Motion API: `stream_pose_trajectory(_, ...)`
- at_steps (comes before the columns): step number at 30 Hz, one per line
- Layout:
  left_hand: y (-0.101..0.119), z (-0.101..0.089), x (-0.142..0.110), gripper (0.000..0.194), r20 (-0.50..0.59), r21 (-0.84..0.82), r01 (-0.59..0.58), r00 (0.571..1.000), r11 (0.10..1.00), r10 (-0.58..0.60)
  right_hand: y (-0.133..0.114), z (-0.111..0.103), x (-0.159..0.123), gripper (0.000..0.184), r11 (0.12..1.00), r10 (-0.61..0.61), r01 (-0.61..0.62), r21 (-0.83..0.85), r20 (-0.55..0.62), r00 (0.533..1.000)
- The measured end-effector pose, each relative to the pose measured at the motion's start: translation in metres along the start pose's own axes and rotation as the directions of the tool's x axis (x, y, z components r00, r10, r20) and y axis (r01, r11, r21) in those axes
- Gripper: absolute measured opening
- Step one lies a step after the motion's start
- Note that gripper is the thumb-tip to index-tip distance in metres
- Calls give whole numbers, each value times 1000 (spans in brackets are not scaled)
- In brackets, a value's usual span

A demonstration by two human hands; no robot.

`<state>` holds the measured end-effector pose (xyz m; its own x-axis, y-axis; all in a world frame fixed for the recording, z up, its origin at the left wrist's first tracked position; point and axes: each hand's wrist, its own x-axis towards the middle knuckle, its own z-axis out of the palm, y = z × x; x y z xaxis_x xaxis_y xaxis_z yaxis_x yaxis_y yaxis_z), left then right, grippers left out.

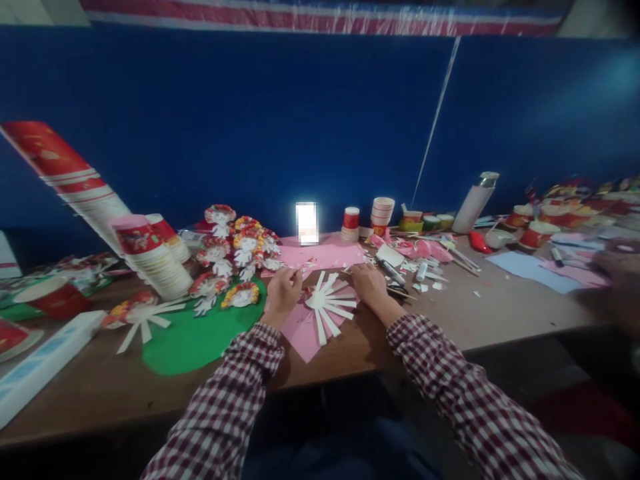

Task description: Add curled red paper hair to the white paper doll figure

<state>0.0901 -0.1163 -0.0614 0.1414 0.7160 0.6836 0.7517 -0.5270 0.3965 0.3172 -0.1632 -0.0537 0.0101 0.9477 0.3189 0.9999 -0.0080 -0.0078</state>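
Observation:
A paper cup cut into splayed white strips (330, 303) lies on a pink paper sheet (305, 333) on the brown table (500, 313). My left hand (283, 293) is curled at the strips' left edge, fingers pinched on a strip or something small I cannot make out. My right hand (367, 283) rests on the strips' upper right side with its fingers bent down onto them. Both arms wear checked sleeves.
Finished paper-cup flower figures (235, 257) lie on a green sheet (200, 337) at left. Leaning stacks of red cups (150, 257) stand further left. A lit phone (307, 223), cup stacks (383, 213), a white bottle (477, 200), scissors (395, 288) and scraps crowd the back. Another person's blurred hand (620, 267) is at right.

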Motion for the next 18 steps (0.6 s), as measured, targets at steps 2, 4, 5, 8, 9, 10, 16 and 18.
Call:
stream_pose_trajectory(2, 2, -2, -4, 31, 7, -3, -11, 1000, 1000, 11, 0, 1, -3, 27, 1000, 4, -4, 3, -5, 1000)
stream_pose_trajectory(4, 4, -5, -10, 30, 12, -4, -20, 1000, 1000, 20, 0, 2, -6, 28, 1000, 2, -2, 9, -10, 1000)
stream_pose_trajectory(5, 6, -6, -13, 30, 13, -4, -27, 1000, 1000, 27, -1, 2, -8, 28, 1000, -1, 1, 12, -12, 1000)
stream_pose_trajectory(8, 12, -9, -22, 26, 7, -4, -54, 999, 999, 54, -2, 2, -11, 28, 1000, -9, 9, 18, -19, 1000)
stream_pose_trajectory(9, 14, -10, -25, 26, 6, -3, -63, 998, 998, 63, -2, 2, -12, 27, 1000, -10, 10, 19, -21, 1000)
stream_pose_trajectory(10, 15, -11, -27, 25, 5, -3, -70, 998, 998, 70, -2, 1, -13, 27, 1000, -9, 9, 20, -23, 1000)
stream_pose_trajectory(16, 16, -12, -37, 16, 0, -11, -91, 996, 996, 91, -1, -1, -19, 29, 1000, 20, -20, 24, -36, 999)
stream_pose_trajectory(18, 18, -13, -39, 16, 8, -18, -100, 995, 995, 101, -1, -1, -23, 31, 999, 29, -28, 27, -36, 999)
